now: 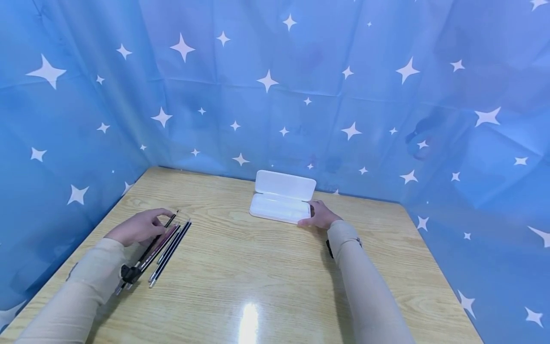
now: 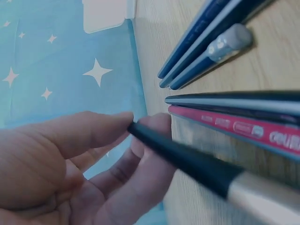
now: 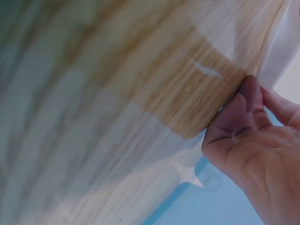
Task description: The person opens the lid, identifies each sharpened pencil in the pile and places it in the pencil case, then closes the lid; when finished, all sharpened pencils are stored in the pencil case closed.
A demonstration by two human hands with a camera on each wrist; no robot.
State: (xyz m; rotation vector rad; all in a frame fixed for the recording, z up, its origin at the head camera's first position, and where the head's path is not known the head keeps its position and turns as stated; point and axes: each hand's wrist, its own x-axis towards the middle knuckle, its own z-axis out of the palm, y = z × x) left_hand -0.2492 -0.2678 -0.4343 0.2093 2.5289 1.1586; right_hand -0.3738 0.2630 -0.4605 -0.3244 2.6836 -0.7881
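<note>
My left hand (image 1: 139,227) pinches the upper end of a black pencil (image 2: 183,154) between thumb and fingers; farther down, the pencil has a silver section. It slants over the other pencils in the left wrist view. Beside it on the table lie a red pencil (image 2: 234,129) and several dark blue pencils (image 1: 171,253). At the back of the table, a white pencil case (image 1: 275,210) stands with its lid (image 1: 285,185) raised. My right hand (image 1: 320,216) grips the case at its right end, thumb at the front corner.
The wooden table (image 1: 240,258) reaches back to a blue curtain (image 1: 240,95) with white stars, which also hangs along both sides. A black wrist strap mount (image 1: 130,274) on the left sleeve overlaps the pencils' lower ends in the head view.
</note>
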